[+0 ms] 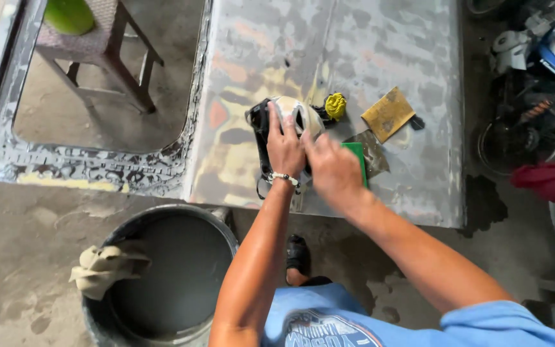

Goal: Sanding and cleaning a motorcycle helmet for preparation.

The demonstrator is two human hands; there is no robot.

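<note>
Head view: a scuffed, paint-mottled metal panel (pixel 380 83) bears a white strapped mask (pixel 293 115). Left hand (pixel 284 146) lies flat on the mask, fingers spread; right hand (pixel 333 168) curls loosely over a green block (pixel 357 154).

Soft, even daylight, faint shadows, mild wide-angle stretch at the edges, slight motion blur on the hands.
</note>
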